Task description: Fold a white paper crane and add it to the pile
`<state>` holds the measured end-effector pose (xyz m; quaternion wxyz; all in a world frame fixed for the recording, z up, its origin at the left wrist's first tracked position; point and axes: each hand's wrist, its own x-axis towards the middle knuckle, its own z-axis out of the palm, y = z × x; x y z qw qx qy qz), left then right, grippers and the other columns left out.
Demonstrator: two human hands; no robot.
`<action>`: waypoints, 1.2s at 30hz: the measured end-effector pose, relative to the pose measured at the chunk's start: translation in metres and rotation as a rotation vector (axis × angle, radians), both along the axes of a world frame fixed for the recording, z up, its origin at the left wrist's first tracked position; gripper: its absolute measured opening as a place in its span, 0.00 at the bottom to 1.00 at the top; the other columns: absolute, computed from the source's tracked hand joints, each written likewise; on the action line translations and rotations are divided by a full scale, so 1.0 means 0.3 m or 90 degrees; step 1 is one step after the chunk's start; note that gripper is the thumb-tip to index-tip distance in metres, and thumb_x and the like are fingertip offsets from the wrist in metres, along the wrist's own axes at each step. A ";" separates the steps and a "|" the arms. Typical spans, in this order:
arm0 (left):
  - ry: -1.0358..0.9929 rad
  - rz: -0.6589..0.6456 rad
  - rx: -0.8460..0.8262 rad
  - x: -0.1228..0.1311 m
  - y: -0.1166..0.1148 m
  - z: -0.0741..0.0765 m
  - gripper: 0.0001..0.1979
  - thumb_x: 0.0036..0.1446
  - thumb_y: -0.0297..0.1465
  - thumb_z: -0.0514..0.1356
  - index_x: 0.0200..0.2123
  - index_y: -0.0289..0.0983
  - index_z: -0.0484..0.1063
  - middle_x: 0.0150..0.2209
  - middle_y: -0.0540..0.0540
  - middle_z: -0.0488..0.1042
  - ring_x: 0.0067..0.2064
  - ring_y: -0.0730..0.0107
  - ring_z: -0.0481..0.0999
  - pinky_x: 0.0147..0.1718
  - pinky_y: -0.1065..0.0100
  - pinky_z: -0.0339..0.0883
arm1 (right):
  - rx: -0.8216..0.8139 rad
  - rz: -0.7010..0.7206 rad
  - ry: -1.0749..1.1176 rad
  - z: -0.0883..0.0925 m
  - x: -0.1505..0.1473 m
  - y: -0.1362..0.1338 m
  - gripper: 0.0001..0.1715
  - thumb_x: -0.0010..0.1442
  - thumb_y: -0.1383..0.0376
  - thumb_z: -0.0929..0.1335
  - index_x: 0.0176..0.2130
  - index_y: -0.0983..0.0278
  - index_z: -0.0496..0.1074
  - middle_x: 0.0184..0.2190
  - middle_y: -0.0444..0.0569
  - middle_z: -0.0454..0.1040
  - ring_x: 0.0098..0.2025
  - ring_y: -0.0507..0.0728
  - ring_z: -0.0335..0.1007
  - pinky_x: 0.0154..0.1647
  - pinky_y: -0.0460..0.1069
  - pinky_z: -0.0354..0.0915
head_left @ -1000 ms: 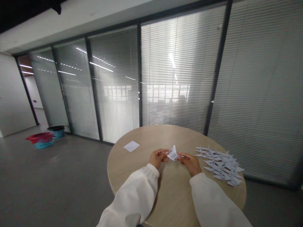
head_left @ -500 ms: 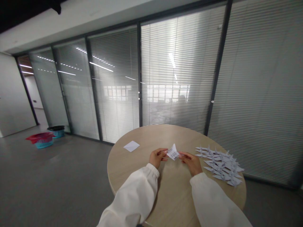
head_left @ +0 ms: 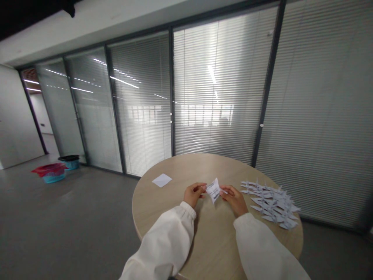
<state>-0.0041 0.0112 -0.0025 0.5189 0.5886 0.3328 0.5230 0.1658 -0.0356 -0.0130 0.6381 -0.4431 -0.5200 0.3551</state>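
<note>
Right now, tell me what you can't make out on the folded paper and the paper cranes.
All in the head view:
The print on the folded paper is too small to read.
Its gripped corners are hidden by the left hand and right hand.
The lower paper cranes are hidden by those on top, so no sure count.
The round table's near edge is cut off by the bottom edge.

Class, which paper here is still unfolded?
The square sheet, flat on the table; the piece between the left hand and right hand and the paper cranes are folded.
</note>
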 end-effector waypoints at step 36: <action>-0.012 -0.077 -0.075 0.024 -0.022 -0.009 0.25 0.33 0.34 0.65 0.37 0.32 0.65 0.25 0.48 0.72 0.26 0.70 0.71 0.21 0.71 0.66 | 0.012 0.002 -0.009 -0.012 -0.008 -0.002 0.24 0.42 0.53 0.68 0.36 0.66 0.69 0.28 0.50 0.74 0.31 0.58 0.70 0.32 0.50 0.65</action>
